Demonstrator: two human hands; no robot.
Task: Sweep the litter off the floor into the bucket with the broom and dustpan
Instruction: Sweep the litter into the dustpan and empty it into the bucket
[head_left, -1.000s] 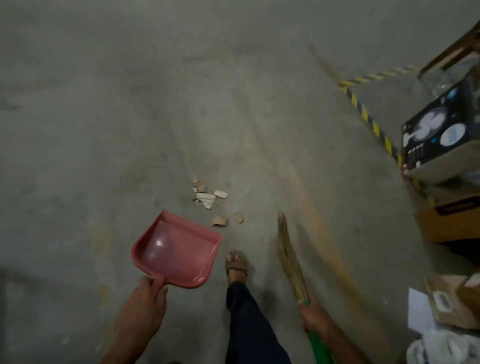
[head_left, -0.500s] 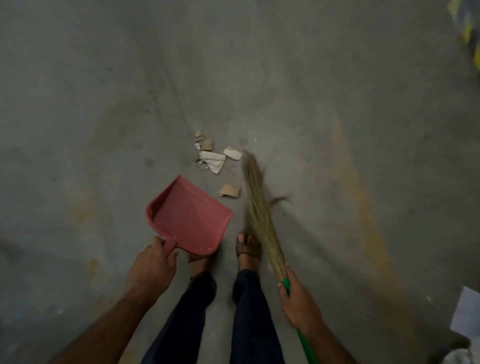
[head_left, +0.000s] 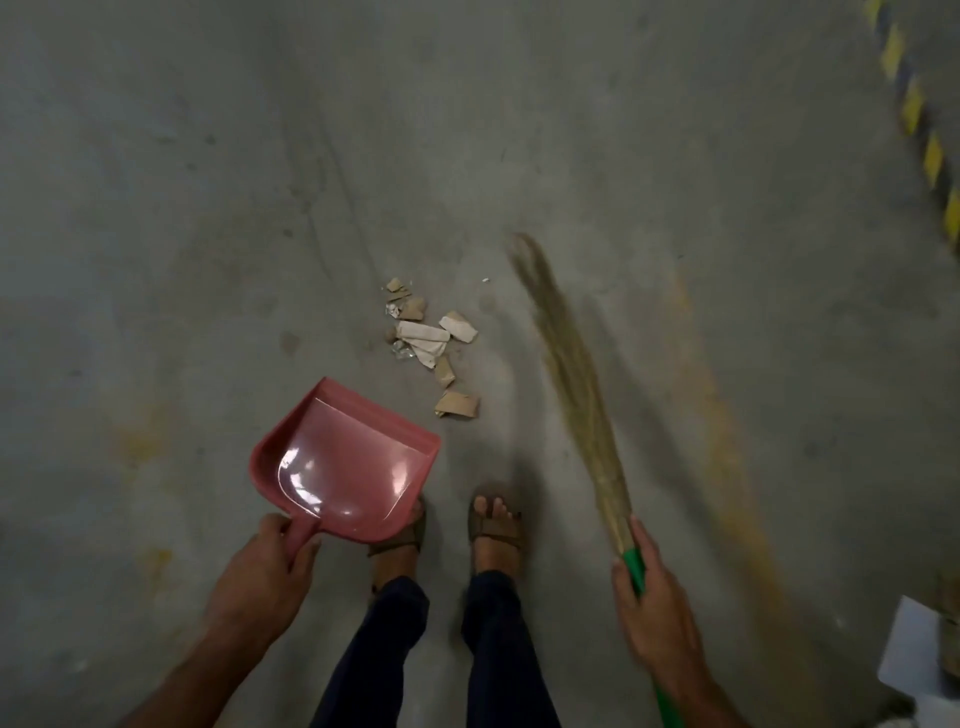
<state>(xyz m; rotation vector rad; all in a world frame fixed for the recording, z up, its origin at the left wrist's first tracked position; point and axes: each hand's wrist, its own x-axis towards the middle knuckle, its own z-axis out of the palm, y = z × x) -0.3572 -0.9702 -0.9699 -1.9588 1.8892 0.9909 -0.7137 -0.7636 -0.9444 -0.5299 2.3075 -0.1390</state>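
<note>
A small heap of litter (head_left: 428, 338), torn cardboard and paper scraps, lies on the grey concrete floor ahead of my feet. My left hand (head_left: 265, 577) grips the handle of a pink dustpan (head_left: 345, 462), held just above the floor, its mouth facing the scraps from the near left. My right hand (head_left: 657, 613) grips the green handle of a straw broom (head_left: 571, 374). The blurred bristles point away from me, to the right of the heap and apart from it. No bucket is in view.
My two sandalled feet (head_left: 496, 525) stand just behind the dustpan and litter. A yellow-and-black floor marking (head_left: 919, 114) runs along the top right. White paper and a box corner (head_left: 919, 660) sit at the bottom right edge.
The broom has swung from right beside the litter out to the right. The dustpan has tilted flatter, showing its glossy inside. One cardboard scrap now lies nearer the dustpan's mouth.
</note>
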